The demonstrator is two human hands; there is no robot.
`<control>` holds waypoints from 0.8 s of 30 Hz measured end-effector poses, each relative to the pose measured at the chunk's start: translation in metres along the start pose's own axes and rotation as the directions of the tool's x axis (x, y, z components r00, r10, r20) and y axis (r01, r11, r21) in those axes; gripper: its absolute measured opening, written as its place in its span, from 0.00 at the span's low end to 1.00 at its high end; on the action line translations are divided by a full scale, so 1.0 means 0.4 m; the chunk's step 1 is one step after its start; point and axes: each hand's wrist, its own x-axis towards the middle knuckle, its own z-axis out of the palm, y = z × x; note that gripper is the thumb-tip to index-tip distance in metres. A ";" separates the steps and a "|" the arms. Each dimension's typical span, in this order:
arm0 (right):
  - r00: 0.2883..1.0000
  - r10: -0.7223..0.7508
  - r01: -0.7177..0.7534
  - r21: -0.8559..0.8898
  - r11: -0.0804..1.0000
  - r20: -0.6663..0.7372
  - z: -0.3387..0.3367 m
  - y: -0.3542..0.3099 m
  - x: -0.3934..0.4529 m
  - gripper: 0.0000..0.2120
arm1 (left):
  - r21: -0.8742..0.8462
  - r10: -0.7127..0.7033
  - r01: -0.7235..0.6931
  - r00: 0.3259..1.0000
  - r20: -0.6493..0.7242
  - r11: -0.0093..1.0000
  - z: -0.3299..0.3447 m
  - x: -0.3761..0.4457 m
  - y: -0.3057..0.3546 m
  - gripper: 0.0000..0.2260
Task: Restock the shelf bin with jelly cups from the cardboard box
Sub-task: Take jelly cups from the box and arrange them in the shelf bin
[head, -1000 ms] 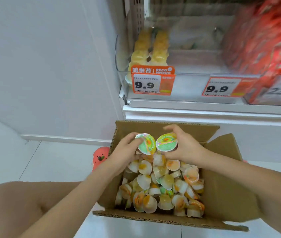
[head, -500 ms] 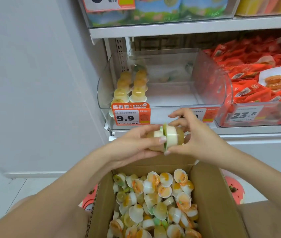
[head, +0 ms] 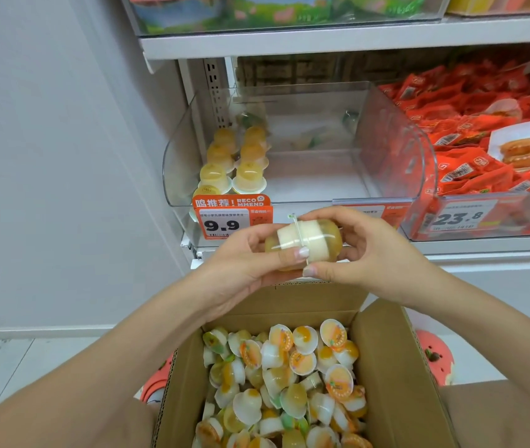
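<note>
You are holding two jelly cups [head: 304, 242] pressed lid to lid, your left hand [head: 250, 266] and right hand [head: 367, 253] each curled around one, just in front of the clear shelf bin [head: 396, 147]. Only two short rows are sitting at its left side, while the cardboard box [head: 396, 367] is looking nearly full, so most restocking is remaining.
</note>
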 end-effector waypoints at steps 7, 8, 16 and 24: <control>0.999 0.017 -0.019 0.034 0.999 0.049 0.019 -0.015 -0.007 0.32 | 0.021 -0.030 0.031 0.999 -0.026 0.999 -0.004 -0.010 -0.007 0.19; 0.999 0.017 -0.017 0.000 1.000 0.027 0.022 -0.015 -0.005 0.33 | 0.008 -0.056 0.056 0.998 -0.014 0.998 -0.007 -0.012 -0.006 0.18; 0.999 -0.004 -0.001 -0.158 0.987 -0.032 0.045 -0.046 0.009 0.29 | -0.067 -0.130 0.137 0.987 0.093 0.988 -0.042 -0.033 0.009 0.27; 0.998 -0.055 0.050 -0.099 0.994 -0.044 0.036 -0.089 0.074 0.26 | -0.083 -0.130 0.124 0.989 -0.072 0.989 -0.069 -0.050 0.041 0.30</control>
